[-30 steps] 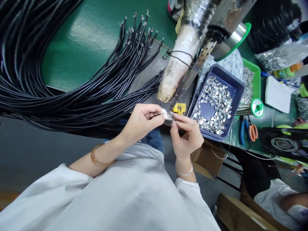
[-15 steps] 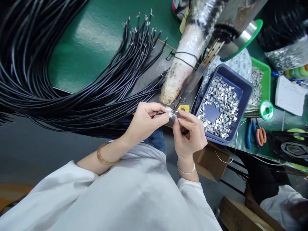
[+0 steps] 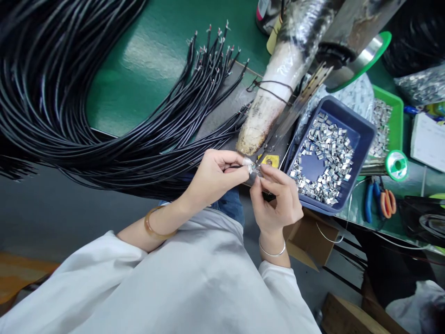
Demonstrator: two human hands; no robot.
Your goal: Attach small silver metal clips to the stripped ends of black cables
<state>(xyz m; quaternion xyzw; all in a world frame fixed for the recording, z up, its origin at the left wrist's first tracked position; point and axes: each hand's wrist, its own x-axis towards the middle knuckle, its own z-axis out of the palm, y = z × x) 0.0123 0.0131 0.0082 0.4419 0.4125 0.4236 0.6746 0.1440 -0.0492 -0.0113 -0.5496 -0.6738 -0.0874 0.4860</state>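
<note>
Left hand (image 3: 217,175): thumb and forefinger pinched on a thin black cable (image 3: 236,167), its end between the two hands, over the near edge of the green tabletop (image 3: 114,93). Right hand (image 3: 277,197): thumb and forefinger close together at a tiny silvery piece (image 3: 256,170) by that cable end; too small to tell whether they clamp it.

Edges: a yellow plastic piece (image 3: 269,161) lies just beyond the right fingertips. The tapered, scorched white tube (image 3: 266,109) slants down from above, its tip near the left fingertips. Navy rectangular plastic tray (image 3: 314,168) of small silver metal parts just right of the right hand, its near corner at the table edge. Thick bundle of black cables (image 3: 139,139) close along the left.

Room: gap between hands very narrow; toward the wearer, the grey-white shirt (image 3: 194,269). Bare green surface shows between bundle and tube, further out.

Beyond the tray: blue- and orange-handled pliers (image 3: 378,202), green-rimmed solder spool (image 3: 397,165). White paper pad (image 3: 429,141) at far right, faint marks, unreadable. Dark container with pink label (image 3: 266,16) at top, lettering illegible.
</note>
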